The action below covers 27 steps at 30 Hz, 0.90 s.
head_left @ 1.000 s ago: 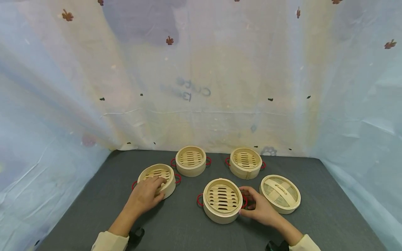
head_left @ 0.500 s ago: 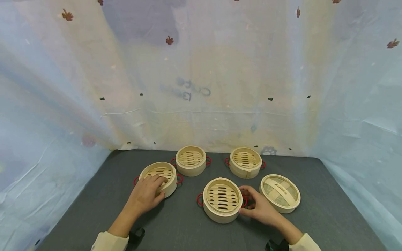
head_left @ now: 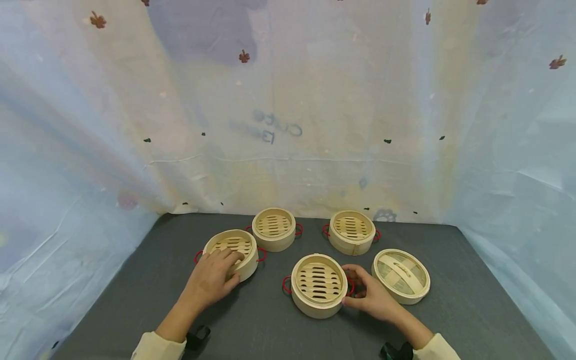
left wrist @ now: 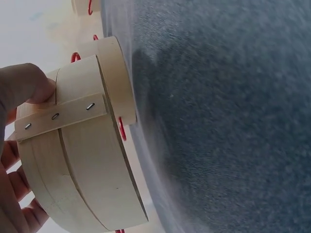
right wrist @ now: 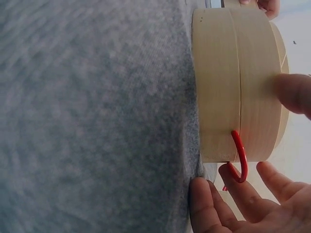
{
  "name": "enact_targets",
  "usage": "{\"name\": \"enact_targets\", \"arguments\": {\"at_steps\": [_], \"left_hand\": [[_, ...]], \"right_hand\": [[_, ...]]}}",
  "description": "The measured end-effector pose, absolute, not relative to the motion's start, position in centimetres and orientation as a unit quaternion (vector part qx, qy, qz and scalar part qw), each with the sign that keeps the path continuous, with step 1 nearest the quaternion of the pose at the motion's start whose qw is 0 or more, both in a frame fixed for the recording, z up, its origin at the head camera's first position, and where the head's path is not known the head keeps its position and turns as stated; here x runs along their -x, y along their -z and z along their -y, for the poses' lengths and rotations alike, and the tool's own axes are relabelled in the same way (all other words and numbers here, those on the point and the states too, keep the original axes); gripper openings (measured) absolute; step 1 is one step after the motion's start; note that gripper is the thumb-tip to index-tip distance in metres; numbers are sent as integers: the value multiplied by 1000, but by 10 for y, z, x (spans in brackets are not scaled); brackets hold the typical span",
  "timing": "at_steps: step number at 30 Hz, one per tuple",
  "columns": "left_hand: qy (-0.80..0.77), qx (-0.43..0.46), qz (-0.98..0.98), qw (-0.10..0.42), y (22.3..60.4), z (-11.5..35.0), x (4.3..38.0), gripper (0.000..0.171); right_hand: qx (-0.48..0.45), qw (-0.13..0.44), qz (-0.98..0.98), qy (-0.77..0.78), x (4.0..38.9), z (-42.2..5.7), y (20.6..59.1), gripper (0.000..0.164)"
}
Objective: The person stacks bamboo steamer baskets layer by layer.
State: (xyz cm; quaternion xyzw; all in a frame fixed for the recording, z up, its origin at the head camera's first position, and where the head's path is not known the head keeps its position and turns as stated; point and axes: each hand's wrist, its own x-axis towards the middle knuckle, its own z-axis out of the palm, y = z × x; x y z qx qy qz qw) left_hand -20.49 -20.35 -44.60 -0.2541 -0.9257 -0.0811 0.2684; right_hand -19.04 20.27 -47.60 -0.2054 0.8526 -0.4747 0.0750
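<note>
My left hand [head_left: 208, 278] grips a round bamboo steamer basket [head_left: 250, 269] with red handles, its fingers over the rim and thumb against the outer wall. In the left wrist view, a pale strip shows between this steamer's [left wrist: 107, 170] lower edge and the dark cloth. My right hand [head_left: 374, 298] holds the right side of another bamboo steamer basket [head_left: 319, 282] at the front centre, which sits on the cloth. In the right wrist view, the thumb lies at the upper wall and the fingers spread around the red handle [right wrist: 241, 155].
Two more bamboo steamers stand at the back, one at centre left [head_left: 273, 227] and one at centre right [head_left: 352, 230]. A woven bamboo lid [head_left: 400, 275] lies right of my right hand. Dark cloth covers the table [head_left: 477, 320]; a pale patterned curtain [head_left: 315, 100] hangs behind it.
The left steamer has moved slightly right and away from me with my left hand, nearer the back-left steamer. My right hand and the front steamer have stayed put.
</note>
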Motion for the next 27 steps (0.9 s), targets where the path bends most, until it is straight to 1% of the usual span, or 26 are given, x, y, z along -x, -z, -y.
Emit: {"name": "enact_targets", "arguments": {"at_steps": [11, 27], "left_hand": [[91, 261, 922, 272, 434, 192, 200, 34], [92, 298, 897, 312, 417, 167, 192, 36]], "right_hand": [[203, 81, -851, 477, 192, -203, 476, 71], [205, 83, -851, 477, 191, -204, 475, 71]]}}
